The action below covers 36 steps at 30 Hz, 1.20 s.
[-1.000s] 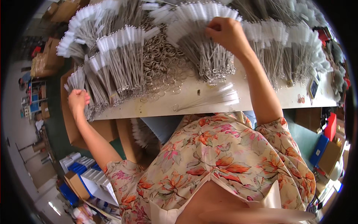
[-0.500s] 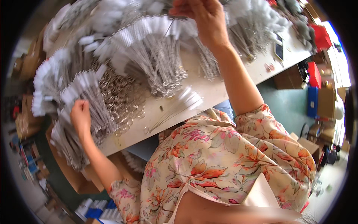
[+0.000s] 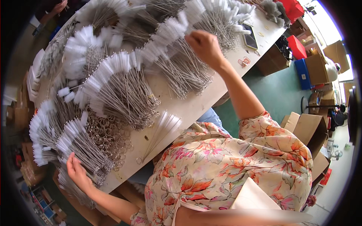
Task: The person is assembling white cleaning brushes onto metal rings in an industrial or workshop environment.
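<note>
The bench (image 3: 196,107) was pale and smooth, heaped with fanned bundles of thin twisted-wire brushes (image 3: 124,94), each with a white bristly tip and a looped metal end. The left hand (image 3: 77,171) lay flat, fingers spread, on a bundle at the near left edge. The right hand (image 3: 205,47) reached far across, fingers pinched on brush stems in a farther bundle. A loose heap of small metal rings (image 3: 107,133) lay between bundles. A few brushes (image 3: 160,132) lay apart near the bench edge. Cardboard boxes (image 3: 309,132) stood open on the green floor, contents unseen.
</note>
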### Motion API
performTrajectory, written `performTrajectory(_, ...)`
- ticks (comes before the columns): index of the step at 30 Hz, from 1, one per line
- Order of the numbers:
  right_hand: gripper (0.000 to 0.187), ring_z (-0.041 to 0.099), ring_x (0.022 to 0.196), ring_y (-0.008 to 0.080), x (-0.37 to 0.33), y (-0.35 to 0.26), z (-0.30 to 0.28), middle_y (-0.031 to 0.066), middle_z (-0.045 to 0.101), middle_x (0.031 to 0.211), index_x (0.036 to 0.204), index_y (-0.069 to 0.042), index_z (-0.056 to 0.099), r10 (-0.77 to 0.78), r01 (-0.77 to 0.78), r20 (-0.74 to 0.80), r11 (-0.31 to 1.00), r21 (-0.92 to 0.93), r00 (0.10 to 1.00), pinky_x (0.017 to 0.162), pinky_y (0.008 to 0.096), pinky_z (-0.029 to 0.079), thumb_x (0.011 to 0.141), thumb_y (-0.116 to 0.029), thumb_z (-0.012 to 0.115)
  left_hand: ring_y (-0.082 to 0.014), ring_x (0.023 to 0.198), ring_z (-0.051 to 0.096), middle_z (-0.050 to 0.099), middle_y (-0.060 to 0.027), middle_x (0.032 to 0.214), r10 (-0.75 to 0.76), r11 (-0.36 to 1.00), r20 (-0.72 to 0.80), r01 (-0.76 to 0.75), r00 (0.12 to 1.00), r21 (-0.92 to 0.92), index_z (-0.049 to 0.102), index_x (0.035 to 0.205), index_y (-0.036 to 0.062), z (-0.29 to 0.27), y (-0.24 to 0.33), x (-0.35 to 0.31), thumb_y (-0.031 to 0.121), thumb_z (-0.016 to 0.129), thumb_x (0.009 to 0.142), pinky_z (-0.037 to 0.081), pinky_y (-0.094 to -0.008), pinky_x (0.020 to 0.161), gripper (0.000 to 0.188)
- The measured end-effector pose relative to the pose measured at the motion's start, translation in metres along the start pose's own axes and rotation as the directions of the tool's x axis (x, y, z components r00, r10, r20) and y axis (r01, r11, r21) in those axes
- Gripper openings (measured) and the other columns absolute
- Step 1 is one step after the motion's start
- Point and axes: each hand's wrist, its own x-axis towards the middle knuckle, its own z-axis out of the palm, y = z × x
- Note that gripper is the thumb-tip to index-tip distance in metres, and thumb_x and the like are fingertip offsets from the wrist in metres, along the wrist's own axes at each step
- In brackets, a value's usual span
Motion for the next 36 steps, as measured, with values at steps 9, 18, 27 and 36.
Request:
performTrajectory(9,0.028,0.060,0.066,0.0134,0.049,0.150,-0.106,0.0061,0.063,0.074,0.092,-0.010,0.068,0.451,-0.459,-0.298,0.887,0.050,0.841,0.065,0.0310,0.048,0.080,-0.032,0.056,0.0021,0.046,0.028,0.044,0.0044,0.071,-0.047,0.990,-0.114,0.031,0.992,-0.137,0.053,0.116,0.0011,0.004,0.010,-0.038,0.021,0.044,0.094,0.016,-0.0157,0.036,0.031)
performTrajectory(18,0.035,0.039,0.042,0.0055,0.060,0.193,-0.087,-0.0036,0.047,0.052,0.088,-0.006,0.067,0.682,-0.674,0.080,0.686,0.275,0.727,0.040,0.0229,0.031,0.070,-0.035,0.074,0.0014,0.047,0.027,0.043,0.0040,0.072,-0.115,0.948,0.013,0.114,0.993,-0.297,0.057,0.105,-0.0010,0.019,-0.002,-0.046,0.023,0.048,0.093,0.017,-0.0151,0.038,0.029)
performTrajectory(27,0.035,0.059,0.059,0.0172,0.105,0.193,-0.102,0.0061,0.062,0.063,0.085,-0.011,0.070,0.519,-0.429,0.051,0.754,-0.497,0.853,0.061,0.0318,0.047,0.066,-0.039,0.068,-0.0006,0.050,0.032,0.044,0.0032,0.071,-0.071,0.909,0.027,0.076,0.997,-0.410,0.058,0.102,-0.0010,0.025,0.001,-0.053,0.023,0.047,0.093,0.021,-0.0155,0.038,0.028)
performTrajectory(36,0.030,0.060,0.069,0.0185,0.113,0.210,-0.104,0.0066,0.062,0.072,0.084,-0.007,0.067,0.286,-0.429,-0.439,0.863,-0.269,0.852,0.065,0.0312,0.049,0.076,-0.036,0.063,-0.0016,0.056,0.037,0.045,0.0025,0.070,0.002,0.896,-0.030,-0.015,1.000,-0.444,0.059,0.101,-0.0027,0.036,-0.011,-0.046,0.021,0.047,0.093,0.027,-0.0151,0.045,0.028)
